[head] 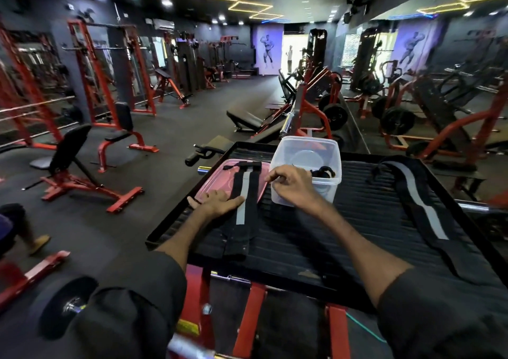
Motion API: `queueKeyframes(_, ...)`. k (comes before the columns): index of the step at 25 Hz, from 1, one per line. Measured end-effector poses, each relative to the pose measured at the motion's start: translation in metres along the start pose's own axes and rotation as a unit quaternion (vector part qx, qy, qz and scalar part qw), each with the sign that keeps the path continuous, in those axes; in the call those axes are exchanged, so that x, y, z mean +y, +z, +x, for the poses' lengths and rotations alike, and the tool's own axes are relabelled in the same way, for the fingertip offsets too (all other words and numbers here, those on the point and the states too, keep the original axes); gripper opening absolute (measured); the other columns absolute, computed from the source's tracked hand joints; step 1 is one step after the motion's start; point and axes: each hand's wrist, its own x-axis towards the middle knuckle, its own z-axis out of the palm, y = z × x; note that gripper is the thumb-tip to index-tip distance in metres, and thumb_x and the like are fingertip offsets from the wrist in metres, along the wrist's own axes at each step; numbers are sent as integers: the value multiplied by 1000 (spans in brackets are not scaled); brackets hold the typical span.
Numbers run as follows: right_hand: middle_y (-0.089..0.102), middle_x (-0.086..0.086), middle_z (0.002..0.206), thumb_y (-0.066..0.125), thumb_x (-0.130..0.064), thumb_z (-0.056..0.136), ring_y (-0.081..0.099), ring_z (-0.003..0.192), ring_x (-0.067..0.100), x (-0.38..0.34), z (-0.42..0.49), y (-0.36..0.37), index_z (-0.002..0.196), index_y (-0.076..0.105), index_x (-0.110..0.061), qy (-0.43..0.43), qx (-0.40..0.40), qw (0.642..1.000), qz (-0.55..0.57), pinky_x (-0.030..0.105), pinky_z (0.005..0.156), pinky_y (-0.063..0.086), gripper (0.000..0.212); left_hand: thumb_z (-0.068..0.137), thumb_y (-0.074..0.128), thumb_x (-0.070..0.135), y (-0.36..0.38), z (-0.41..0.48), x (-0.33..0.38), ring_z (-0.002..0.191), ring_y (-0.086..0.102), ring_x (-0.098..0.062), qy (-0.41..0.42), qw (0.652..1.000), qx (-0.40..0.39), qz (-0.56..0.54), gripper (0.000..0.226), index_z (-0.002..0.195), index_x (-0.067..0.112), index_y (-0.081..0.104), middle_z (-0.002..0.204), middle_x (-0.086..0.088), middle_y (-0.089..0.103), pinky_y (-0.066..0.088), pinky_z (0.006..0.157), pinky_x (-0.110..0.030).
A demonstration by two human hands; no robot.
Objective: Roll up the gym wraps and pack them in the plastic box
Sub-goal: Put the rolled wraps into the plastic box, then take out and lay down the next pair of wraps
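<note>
Box (302, 149) contents dark, indistinct; right hand (294, 186) hides near rim, fingertips unclear.

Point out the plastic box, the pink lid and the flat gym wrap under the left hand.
plastic box (328, 188): head view, on its clear front wall.
pink lid (214, 177): head view, on its bare left part.
flat gym wrap (240, 213): head view, on its grey centre stripe.

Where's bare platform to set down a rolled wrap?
Free: ribbed platform between the flat wrap and the second wrap at right, nearer than the plastic box. Crowded: far left, where pink lid, flat wrap and left hand overlap beside the box.
</note>
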Motion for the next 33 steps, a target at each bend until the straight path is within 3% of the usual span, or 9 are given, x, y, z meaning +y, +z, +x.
queueKeyframes(2, 77, -5, 96, 61, -4, 77, 69, 90, 17, 6, 1, -13, 88, 79, -25, -2, 41, 999, 19, 50, 91, 51, 30, 79, 40, 90, 11, 9, 0, 151, 22, -39, -5, 999, 5, -35, 89, 132, 21, 57, 158, -11, 36, -5, 115, -72)
queueKeyframes(5, 77, -1, 93, 56, 2, 75, 70, 88, 19, 13, -1, -28, 86, 78, -21, -11, 79, 996, 41, 47, 85, 55, 34, 49, 61, 99, 27, 26, -10, 117, 63, -40, 12, 965, 55, -256, 79, 77, 25, 67, 113, -12, 73, 39, 108, -65)
queueKeyframes(7, 77, -3, 92, 55, 5, 76, 70, 89, 17, 22, -5, -36, 83, 75, -23, -5, 89, 994, 70, 42, 84, 56, 35, 48, 77, 87, 36, 31, -5, 98, 71, -35, 39, 922, 78, -378, 68, 76, 26, 68, 93, -9, 77, 51, 97, -61)
queueKeyframes(14, 73, -7, 99, 52, 15, 84, 60, 72, -4, 38, -8, -64, 99, 75, -8, 42, 102, 976, 190, 21, 73, 54, 36, 81, 84, 33, 11, -35, 44, 65, 66, -17, 137, 782, 119, -596, 32, 82, 6, 66, 75, -7, 72, 56, 61, -28)
queueKeyframes(19, 69, 5, 103, 52, 20, 81, 62, 83, -2, 49, -13, -95, 106, 71, -3, 81, 120, 970, 196, 12, 72, 50, 38, 89, 77, 22, -37, -63, 80, 64, 64, -13, 175, 676, 152, -700, 18, 90, 8, 67, 80, -8, 71, 57, 62, -27)
queueKeyframes(23, 68, 5, 102, 60, 15, 83, 62, 99, 15, 67, -24, -131, 109, 69, -6, 149, 130, 961, 191, 23, 82, 53, 34, 91, 74, 19, -78, -84, 130, 55, 61, -5, 219, 644, 177, -711, 14, 85, 15, 63, 63, 6, 69, 54, 55, -22)
queueKeyframes(28, 70, 8, 102, 74, -14, 68, 65, 101, 23, 98, -47, -180, 93, 68, -22, 260, 155, 940, 157, 41, 87, 54, 27, 90, 76, 21, -95, -108, 202, 63, 62, -12, 289, 617, 130, -720, 14, 85, 14, 65, 72, 0, 71, 57, 63, -30)
queueKeyframes(30, 69, 6, 88, 75, -17, 64, 65, 87, 22, 114, -60, -200, 79, 65, -19, 296, 174, 929, 140, 41, 78, 53, 19, 90, 76, 19, -88, -118, 231, 65, 66, -14, 308, 600, 87, -733, 13, 91, 11, 66, 76, -3, 74, 59, 65, -31)
queueKeyframes(33, 40, 3, 56, 72, -13, 63, 38, 56, 18, 121, -90, -222, 59, 49, -18, 341, 159, 920, 112, 36, 57, 27, 24, 91, 75, 19, -62, -125, 266, 67, 69, -14, 316, 584, 24, -747, 16, 98, 8, 65, 81, -6, 76, 60, 66, -28)
